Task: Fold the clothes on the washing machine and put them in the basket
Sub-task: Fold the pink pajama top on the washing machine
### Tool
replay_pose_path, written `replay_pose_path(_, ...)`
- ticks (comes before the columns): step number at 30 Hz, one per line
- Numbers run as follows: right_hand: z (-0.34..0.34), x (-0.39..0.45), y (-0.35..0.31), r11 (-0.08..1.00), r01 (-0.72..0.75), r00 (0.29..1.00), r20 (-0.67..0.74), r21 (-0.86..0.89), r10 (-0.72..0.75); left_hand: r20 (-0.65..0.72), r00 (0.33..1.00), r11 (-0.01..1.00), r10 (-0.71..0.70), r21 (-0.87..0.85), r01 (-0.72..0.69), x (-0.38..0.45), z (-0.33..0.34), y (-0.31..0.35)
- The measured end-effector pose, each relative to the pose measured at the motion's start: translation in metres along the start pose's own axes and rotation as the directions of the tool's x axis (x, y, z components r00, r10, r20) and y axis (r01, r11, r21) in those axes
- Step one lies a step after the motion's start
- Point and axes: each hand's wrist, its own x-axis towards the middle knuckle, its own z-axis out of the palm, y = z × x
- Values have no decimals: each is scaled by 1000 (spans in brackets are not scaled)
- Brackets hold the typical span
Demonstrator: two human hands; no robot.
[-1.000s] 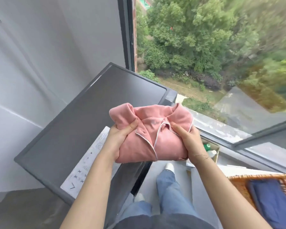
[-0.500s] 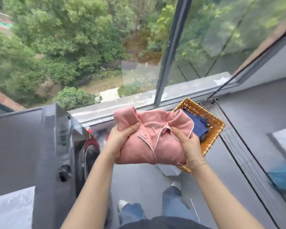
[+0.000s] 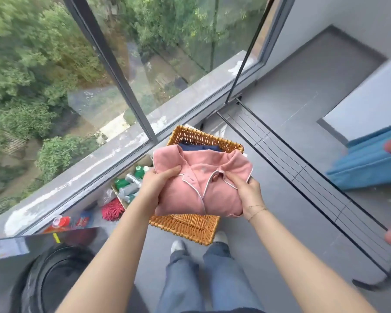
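A: What is lying at the far left?
B: The washing machine (image 3: pixel 43 274) is showing its dark round door at the lower left corner. Just beyond it, along the foot of the window (image 3: pixel 113 59), a red brush (image 3: pixel 112 208) and an open box of bottles (image 3: pixel 128 185) are sitting on the floor.

A: And what are the hands doing?
B: The left hand (image 3: pixel 155 188) is gripping the left edge of the folded pink shirt (image 3: pixel 201 184), thumb lying on top and fingers curling underneath. The right hand (image 3: pixel 246 193) is gripping the right edge, its thumb pressing near the white-piped collar; a thin bracelet (image 3: pixel 256 210) is circling that wrist.

A: Where is the shirt sitting?
B: It is hanging in the air between both hands, directly over the wicker basket (image 3: pixel 190 227), not touching it as far as can be told. A dark blue garment (image 3: pixel 199 147) is lying inside the basket, showing behind the shirt's far edge.

A: What is lying to the right?
B: A folded drying rack (image 3: pixel 303 177) is lying flat on the grey floor, and a blue cloth (image 3: pixel 368 163) is resting near the right margin.
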Motion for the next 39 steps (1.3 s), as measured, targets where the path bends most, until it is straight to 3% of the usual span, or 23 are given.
replay_pose_path(7, 38, 131, 19, 983, -154, 986, -46, 96, 159, -18, 999, 980, -28, 197, 31, 148, 37, 1)
replay_pose_path(11, 60, 196, 42, 983, -121, 982, -130, 138, 139, -7, 1000, 933, -1, 360, 3, 225, 63, -11)
replay_pose_path(15, 82, 249, 76, 998, -68, 954, -294, 2, 66, 77, 997, 859, 16, 508, -53, 272, 91, -33)
replay_pose_path(18, 91, 262, 87, 992, -103, 919, -389, -73, 67, 9, 1000, 837, 13, 547, -15, 288, 95, -51)
replay_pose_path(20, 92, 259, 88, 991, -83, 903, -428, -107, 30, -18, 993, 799, 118, 595, -84, 282, 96, -58)
replay_pose_path(22, 92, 251, 89, 994, -29, 903, -430, -101, -18, -5, 942, 758, 335, 595, -266, 262, 101, -61)
replay_pose_path(24, 92, 232, 89, 991, 56, 907, -409, -118, -100, 73, 833, 605, 549, 653, -456, 232, 106, -67)
replay_pose_path(26, 94, 206, 90, 973, 146, 907, -369, -180, -204, 278, 721, 293, 634, 777, -557, 212, 108, -80)
replay_pose_path(28, 99, 179, 92, 917, 256, 880, -318, -306, -352, 470, 704, 36, 532, 818, -574, 215, 105, -100)
replay_pose_path(29, 101, 169, 96, 875, 308, 863, -278, -374, -422, 513, 723, -13, 463, 820, -573, 225, 103, -108)
replay_pose_path(31, 100, 169, 108, 807, 324, 877, -162, -494, -452, 526, 764, -23, 373, 829, -559, 248, 108, -116)
replay_pose_path(34, 90, 204, 119, 721, 239, 936, -44, -650, -349, 515, 801, -25, 306, 845, -534, 272, 123, -115)
replay_pose_path(39, 89, 244, 117, 578, 111, 975, -24, -809, -222, 474, 867, 17, 152, 876, -481, 283, 132, -114)
